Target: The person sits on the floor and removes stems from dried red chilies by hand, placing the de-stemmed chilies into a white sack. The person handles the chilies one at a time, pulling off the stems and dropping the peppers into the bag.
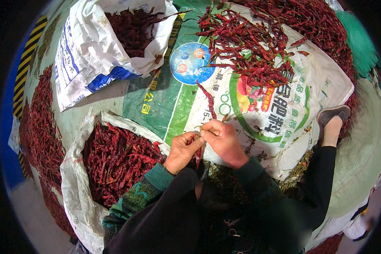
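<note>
My left hand [184,150] holds dried red chili peppers [198,156] that hang beneath its fingers. At their stem end, the thumb and forefinger of my right hand [221,139] pinch close against my left fingertips. Just beyond the hands, a single long dried chili [208,99] lies on a printed woven fertilizer sack [193,119] spread flat. Farther up on that sack is a loose pile of dried chilies [250,47], some with stems. Left of my left hand stands an open white woven sack [73,177] full of dried chilies [120,158].
Another white sack [85,47] at the upper left holds darker chilies. Large chili heaps lie at the far left [44,117] and upper right [324,28]. Stem scraps [252,143] litter the flat sack near my shoe [333,112]. A full pale green sack [358,143] stands at the right.
</note>
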Demonstrator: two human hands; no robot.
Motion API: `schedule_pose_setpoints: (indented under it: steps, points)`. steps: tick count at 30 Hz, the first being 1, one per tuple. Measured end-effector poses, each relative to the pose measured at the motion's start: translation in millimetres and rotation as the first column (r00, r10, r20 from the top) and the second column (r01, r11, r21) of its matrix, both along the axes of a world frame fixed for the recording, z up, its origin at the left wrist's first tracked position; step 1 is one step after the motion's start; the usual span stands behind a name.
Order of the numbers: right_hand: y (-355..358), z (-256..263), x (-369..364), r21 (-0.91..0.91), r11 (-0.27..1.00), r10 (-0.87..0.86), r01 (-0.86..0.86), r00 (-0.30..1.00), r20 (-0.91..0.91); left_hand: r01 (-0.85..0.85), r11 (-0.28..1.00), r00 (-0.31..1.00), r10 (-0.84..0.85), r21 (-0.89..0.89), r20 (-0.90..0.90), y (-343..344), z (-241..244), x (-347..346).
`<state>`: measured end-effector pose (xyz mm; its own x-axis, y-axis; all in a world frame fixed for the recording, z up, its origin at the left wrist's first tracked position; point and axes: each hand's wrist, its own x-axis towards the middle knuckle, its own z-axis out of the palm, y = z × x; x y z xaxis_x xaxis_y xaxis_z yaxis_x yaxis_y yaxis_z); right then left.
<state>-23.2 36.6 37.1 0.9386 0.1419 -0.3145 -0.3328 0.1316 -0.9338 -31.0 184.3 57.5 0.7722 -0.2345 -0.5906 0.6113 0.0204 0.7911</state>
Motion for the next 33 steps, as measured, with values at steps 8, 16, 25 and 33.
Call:
schedule_pose_setpoints:
  steps: [8, 16, 25, 33]
  points:
    - [-12.8, 10.6, -16.8, 0.240, 0.950, -0.089, 0.202, 0.906, -0.413, 0.312, 0.906, 0.766, -0.418, 0.287, 0.488, -5.4, 2.5, -7.1]
    - [-45.0, 1.7, -8.9, -0.570, 0.818, 0.231, -0.081, 0.953, 0.197, 0.024, 0.985, 1.000, -0.027, -0.171, -0.016, 4.4, -2.4, -3.5]
    - [-7.4, -29.5, 13.7, -0.925, 0.362, 0.182, 0.117, 0.964, 0.193, -0.354, 0.906, 0.920, 0.293, -0.231, -0.261, 1.1, 6.8, 5.8]
    - [-21.7, 12.6, -14.5, -0.628, 0.775, 0.259, -0.069, 0.941, 0.217, -0.366, 0.882, 0.898, 0.252, -0.296, -0.360, -6.6, 0.4, 8.1]
